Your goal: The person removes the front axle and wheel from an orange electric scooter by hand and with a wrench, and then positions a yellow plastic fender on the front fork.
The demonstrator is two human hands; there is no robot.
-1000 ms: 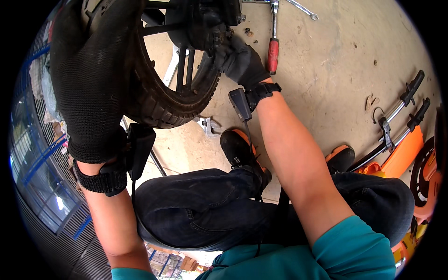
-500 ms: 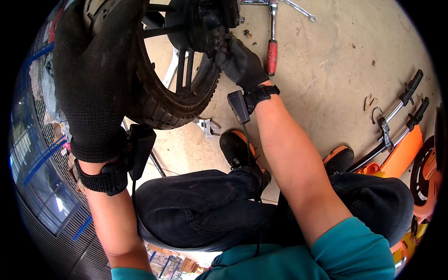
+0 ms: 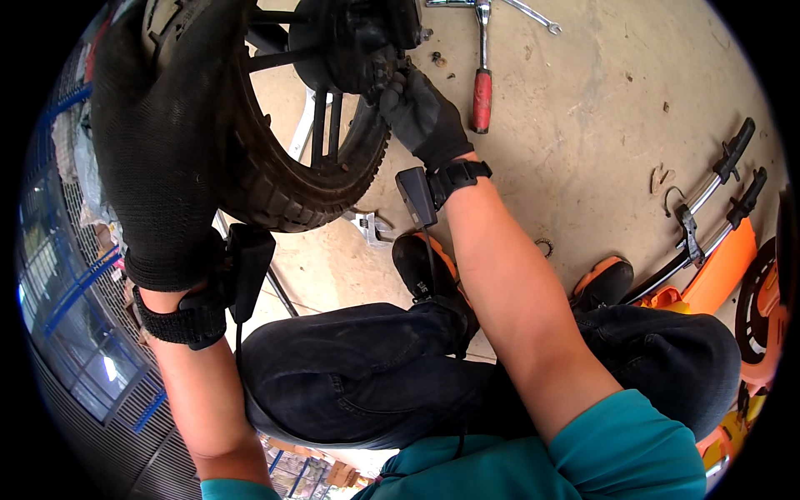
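**One wheel, gripped at the tread and worked at the hub**

The largest thing in hand, the wheel (image 3: 304,208), is held upright by the left hand (image 3: 171,125), whose thumb and fingers are spread wide across the tyre; the fingertips are cut off by the upper edge. Well to the right of both grips, a handlebar (image 3: 690,242) is laid beside an orange panel (image 3: 721,258).

The black hub (image 3: 333,54) is placed to the right of the left grip and is touched at its near end by the right hand (image 3: 425,117). Here the grip is narrow, thumb and fingers drawn together; whether a small part is pinched between them cannot be told.

The red-handled ratchet (image 3: 482,100) is set down just right of the right grip, with a slim spanner (image 3: 533,17) beyond it. Below that grip, near a shoe (image 3: 423,265), an adjustable wrench (image 3: 367,225) is left on the floor (image 3: 583,100).

Smallest, some loose parts (image 3: 437,59) are scattered just beyond the right fingertips. The hub is seated in the wheel, so that much is judged done; the fittings at its end are judged unfinished, and are handled without a tool.
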